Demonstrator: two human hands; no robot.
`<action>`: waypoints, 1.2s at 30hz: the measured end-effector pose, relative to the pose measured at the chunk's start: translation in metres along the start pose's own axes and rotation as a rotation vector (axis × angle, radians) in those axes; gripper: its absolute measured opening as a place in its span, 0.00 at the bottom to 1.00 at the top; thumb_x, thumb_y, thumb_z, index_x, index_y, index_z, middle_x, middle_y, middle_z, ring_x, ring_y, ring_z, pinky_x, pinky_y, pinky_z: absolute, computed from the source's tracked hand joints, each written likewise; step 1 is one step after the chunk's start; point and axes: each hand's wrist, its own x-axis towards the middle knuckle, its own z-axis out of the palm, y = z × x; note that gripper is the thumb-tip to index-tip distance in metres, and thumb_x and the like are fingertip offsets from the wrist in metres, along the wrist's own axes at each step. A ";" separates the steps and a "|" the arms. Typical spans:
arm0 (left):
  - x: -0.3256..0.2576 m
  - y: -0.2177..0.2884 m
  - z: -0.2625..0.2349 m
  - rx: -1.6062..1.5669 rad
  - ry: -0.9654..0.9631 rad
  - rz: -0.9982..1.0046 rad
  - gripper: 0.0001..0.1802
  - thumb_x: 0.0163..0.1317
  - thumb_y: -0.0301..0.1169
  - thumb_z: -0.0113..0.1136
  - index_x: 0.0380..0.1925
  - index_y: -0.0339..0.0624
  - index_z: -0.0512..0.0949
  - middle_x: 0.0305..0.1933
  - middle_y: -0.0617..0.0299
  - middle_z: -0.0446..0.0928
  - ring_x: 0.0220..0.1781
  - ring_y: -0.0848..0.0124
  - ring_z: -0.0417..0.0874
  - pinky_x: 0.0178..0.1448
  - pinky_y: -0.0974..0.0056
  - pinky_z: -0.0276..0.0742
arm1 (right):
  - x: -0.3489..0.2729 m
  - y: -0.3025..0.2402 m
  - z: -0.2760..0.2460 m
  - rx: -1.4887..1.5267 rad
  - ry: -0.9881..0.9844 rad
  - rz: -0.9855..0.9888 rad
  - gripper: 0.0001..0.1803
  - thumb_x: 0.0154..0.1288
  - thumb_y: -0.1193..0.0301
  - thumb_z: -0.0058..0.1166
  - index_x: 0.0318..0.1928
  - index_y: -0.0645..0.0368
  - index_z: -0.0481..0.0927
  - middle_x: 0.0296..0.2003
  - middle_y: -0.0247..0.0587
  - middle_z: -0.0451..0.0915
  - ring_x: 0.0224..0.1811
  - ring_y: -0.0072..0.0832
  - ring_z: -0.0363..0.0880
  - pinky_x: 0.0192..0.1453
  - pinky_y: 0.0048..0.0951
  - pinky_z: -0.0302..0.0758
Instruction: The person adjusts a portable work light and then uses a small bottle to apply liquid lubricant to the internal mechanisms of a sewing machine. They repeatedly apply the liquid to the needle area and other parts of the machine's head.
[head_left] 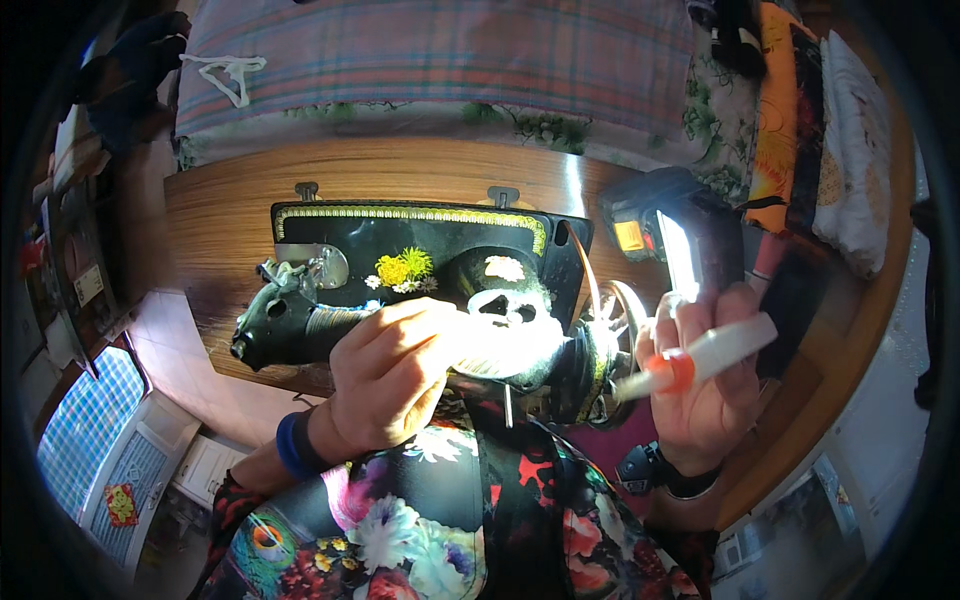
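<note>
A black sewing machine [282,318] with gold trim and flower decals lies across the wooden table before me. My left hand [392,375] is over the machine's arm, its fingers bent and pinched together. Whatever is between those fingertips is hidden. On the right, beside the handwheel [598,365], my right hand [708,405] is raised with the palm partly showing. It grips a slim white bottle [735,343] with an orange collar and a narrow pale tip pointing left. Strong light washes out the middle of the machine.
A lit lamp [680,250] stands right of the machine, throwing glare. Past the wooden table [400,165] is a bed with a plaid cover [430,60] and a white hanger [232,78] on it. Folded blankets [850,150] are stacked at the far right.
</note>
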 end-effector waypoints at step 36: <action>0.031 0.011 0.028 -0.821 0.129 -0.525 0.19 0.82 0.34 0.50 0.64 0.34 0.70 0.56 0.58 0.82 0.52 0.72 0.84 0.59 0.65 0.79 | -0.026 0.026 0.036 -1.286 -0.135 -0.511 0.09 0.63 0.70 0.68 0.40 0.58 0.82 0.36 0.42 0.84 0.40 0.42 0.83 0.54 0.40 0.73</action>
